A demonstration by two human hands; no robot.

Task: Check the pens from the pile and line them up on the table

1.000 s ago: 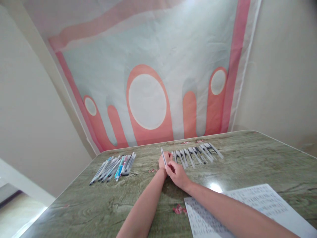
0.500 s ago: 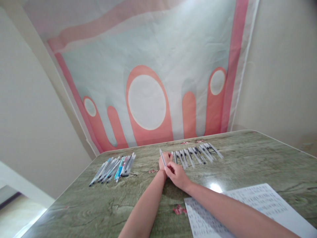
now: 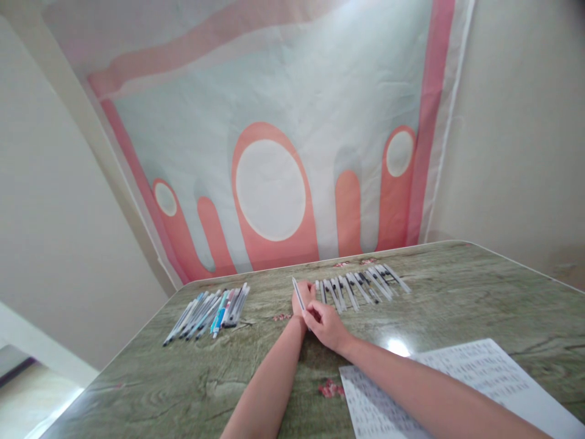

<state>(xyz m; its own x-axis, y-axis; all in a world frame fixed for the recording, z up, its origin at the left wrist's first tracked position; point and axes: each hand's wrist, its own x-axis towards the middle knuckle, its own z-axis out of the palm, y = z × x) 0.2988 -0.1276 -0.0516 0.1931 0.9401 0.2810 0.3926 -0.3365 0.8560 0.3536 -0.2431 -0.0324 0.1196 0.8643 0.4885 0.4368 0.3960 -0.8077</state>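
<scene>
A slim clear pen (image 3: 298, 294) slants up and to the left from the pinched fingers of my right hand (image 3: 328, 324). It passes in front of my left hand (image 3: 302, 294), and my forearms cross near the left wrist. My left hand looks curled, with its fingertips at the left end of a row of pens (image 3: 351, 289). Whatever those fingers grip, if anything, is hidden. The row holds several clear pens with dark parts, laid side by side.
A pile of pens (image 3: 208, 314), some blue, lies on the left of the green wood-patterned table (image 3: 192, 384). Below my right forearm is a white sheet (image 3: 498, 372) with rows of writing. A pink and grey wall hanging (image 3: 269, 189) rises behind the table.
The pen in my right hand has shifted very slightly left and down in view. Both hands otherwise keep their places, and the pens on the table have not moved.
</scene>
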